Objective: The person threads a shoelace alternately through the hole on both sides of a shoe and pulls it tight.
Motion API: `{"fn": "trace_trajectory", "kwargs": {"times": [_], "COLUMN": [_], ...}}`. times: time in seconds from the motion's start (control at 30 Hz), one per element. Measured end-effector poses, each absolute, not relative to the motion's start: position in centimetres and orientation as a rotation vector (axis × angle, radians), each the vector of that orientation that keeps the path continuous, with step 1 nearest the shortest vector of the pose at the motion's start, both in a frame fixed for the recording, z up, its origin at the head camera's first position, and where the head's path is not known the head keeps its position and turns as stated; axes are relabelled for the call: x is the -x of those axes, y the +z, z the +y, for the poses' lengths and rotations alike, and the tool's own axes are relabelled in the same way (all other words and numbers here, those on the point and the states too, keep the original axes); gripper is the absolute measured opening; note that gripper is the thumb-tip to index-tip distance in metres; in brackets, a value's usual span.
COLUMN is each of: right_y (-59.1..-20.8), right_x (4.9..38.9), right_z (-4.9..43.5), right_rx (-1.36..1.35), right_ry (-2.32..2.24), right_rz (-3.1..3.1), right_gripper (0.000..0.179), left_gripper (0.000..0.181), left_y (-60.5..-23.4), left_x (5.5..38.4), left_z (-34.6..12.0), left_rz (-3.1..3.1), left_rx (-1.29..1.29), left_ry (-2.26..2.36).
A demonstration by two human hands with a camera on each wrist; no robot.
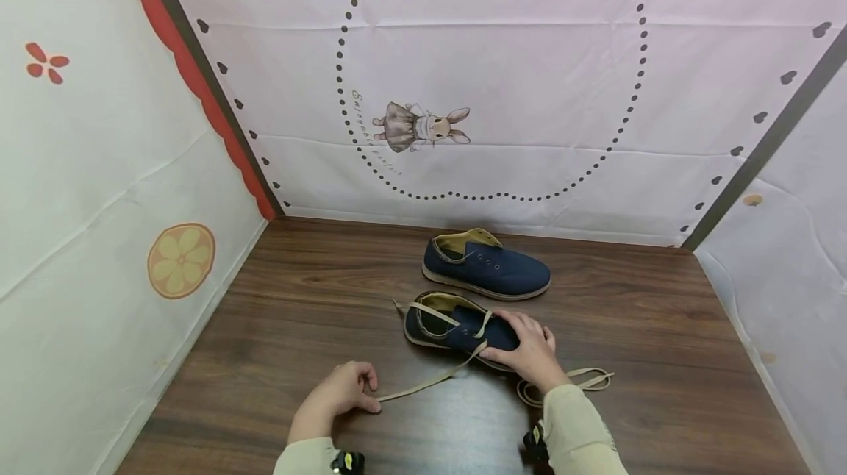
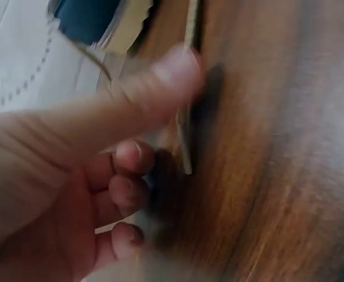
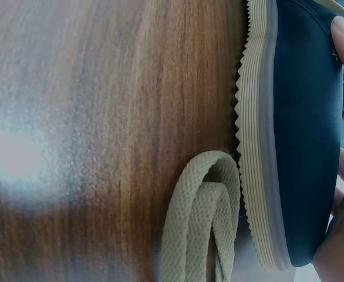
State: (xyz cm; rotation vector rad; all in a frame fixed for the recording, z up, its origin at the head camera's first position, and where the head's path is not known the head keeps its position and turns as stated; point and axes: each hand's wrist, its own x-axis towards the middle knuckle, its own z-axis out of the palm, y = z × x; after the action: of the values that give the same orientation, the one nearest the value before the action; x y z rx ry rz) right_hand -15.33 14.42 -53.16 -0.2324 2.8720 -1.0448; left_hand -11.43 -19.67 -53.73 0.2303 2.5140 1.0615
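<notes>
The nearer navy shoe (image 1: pixel 499 336) lies with its toe to the right, a beige shoelace (image 1: pixel 429 384) threaded through its front eyelets. One lace end lies across the shoe's opening; the other stretches down-left to my left hand (image 1: pixel 339 392). Thumb and forefinger pinch that end, and in the left wrist view its tip (image 2: pixel 186 155) pokes out past the thumb. My right hand (image 1: pixel 531 351) grips the shoe over its toe, thumb on the near side and fingers across the top. In the right wrist view the shoe's ribbed sole (image 3: pixel 255 135) shows.
Behind stands a matching navy shoe (image 1: pixel 512 273) with no lace in its eyelets. A loose coiled beige lace (image 1: pixel 591 381) lies on the wooden table (image 1: pixel 317 276) by my right wrist. White printed cloth (image 1: pixel 529 93) hangs along the back and both sides.
</notes>
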Motion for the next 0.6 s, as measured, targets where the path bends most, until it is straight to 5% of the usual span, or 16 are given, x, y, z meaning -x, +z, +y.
{"fn": "trace_trajectory", "kwargs": {"times": [0.2,0.4,0.6], "right_y": [-53.2,-53.1,-53.1], "right_x": [15.3,15.3,15.3], "right_z": [14.4,14.4,14.5], "right_rx": [0.224,0.215,0.208], "right_ry": [-1.048,-1.051,-1.052], "right_rz": [2.871,2.868,2.862], "right_gripper": [0.077,0.077,0.077], "left_gripper": [0.014,0.007,0.015], "left_y": [-52.8,-49.0,-45.7], "left_x": [11.3,11.9,11.8], "left_z": [-18.8,-19.3,-20.2], "left_rz": [2.618,2.523,1.966], "left_rx": [-0.327,-0.283,-0.891], "left_ry": [1.067,1.76,2.384]}}
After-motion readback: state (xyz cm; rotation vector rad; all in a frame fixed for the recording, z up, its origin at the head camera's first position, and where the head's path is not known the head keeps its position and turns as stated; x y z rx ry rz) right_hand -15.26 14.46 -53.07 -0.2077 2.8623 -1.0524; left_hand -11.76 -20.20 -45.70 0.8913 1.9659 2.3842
